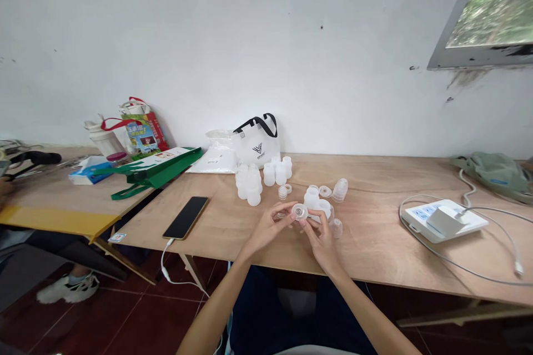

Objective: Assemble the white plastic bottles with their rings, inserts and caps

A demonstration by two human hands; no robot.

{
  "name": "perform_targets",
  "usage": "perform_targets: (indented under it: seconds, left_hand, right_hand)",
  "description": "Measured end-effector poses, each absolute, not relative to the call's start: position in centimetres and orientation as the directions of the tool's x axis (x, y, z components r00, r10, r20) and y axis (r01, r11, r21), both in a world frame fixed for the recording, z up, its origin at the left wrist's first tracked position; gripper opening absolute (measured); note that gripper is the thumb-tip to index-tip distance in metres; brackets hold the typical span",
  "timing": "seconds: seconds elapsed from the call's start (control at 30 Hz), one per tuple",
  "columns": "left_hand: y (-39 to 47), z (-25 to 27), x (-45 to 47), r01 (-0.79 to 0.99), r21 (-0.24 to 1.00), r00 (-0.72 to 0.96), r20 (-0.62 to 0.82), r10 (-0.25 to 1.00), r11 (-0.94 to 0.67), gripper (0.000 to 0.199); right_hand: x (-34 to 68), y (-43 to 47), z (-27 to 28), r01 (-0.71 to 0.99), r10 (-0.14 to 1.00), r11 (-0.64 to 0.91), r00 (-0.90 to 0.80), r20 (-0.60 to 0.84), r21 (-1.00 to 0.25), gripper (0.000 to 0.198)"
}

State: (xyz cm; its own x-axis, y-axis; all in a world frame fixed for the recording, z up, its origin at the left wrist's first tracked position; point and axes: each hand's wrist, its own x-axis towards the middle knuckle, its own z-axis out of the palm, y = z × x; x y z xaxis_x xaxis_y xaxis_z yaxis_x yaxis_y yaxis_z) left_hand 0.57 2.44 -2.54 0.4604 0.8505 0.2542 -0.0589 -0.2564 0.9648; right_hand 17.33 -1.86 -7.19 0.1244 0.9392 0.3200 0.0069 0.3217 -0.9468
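Above the table's front edge, a small clear round plastic cap is pinched between the fingertips of both hands. My left hand grips its left side, and my right hand grips its lower right side. Just behind my right hand are white translucent bottles, partly hidden by the fingers. Near them lie a flat clear ring, a stack of clear domed caps and another domed cap. Small clear collars sit beyond my left hand.
More white bottles stand in clusters before a white tote bag and a plastic packet. A phone on a cable lies left. A white device with looping cables sits right. A green bag spans two tables.
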Motion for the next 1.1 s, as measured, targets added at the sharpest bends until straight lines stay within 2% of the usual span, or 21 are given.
perform_targets:
  seconds: [0.17, 0.4, 0.67, 0.9, 1.0, 1.1]
  left_hand:
    - [2.7, -2.5, -0.2, -0.068, 0.965, 0.556, 0.247, 0.794, -0.253, 0.052]
    - [2.5, -2.5, 0.0, -0.084, 0.989, 0.594, 0.148, 0.791, -0.122, 0.058]
    - [2.3, -1.8, -0.3, -0.153, 0.985, 0.577, 0.155, 0.802, -0.081, 0.059]
    - [2.8, -1.8, -0.7, -0.221, 0.972, 0.44, 0.171, 0.882, -0.078, 0.051]
    - [3.1, -1.9, -0.9, -0.256, 0.963, 0.394, 0.187, 0.9, -0.088, 0.055]
    - [3.5, -2.3, -0.9, -0.285, 0.953, 0.332, 0.2, 0.922, -0.104, 0.065]
  right_hand:
    - [17.3, -2.1, -7.2, 0.033, 0.931, 0.342, 0.126, 0.343, -0.939, 0.03]
    - [17.5, -2.6, -7.4, 0.134, 0.923, 0.338, 0.143, 0.356, -0.931, 0.033]
    - [17.4, -2.3, -7.7, 0.29, 0.915, 0.347, 0.104, 0.39, -0.892, 0.033]
    - [18.3, -2.4, -6.1, 0.53, 0.808, 0.455, 0.091, 0.582, -0.716, 0.027]
    - [20.1, -2.3, -4.5, 0.639, 0.727, 0.411, 0.2, 0.657, -0.65, 0.025]
    - [22.3, -1.7, -3.7, 0.774, 0.699, 0.322, 0.194, 0.688, -0.546, 0.033]
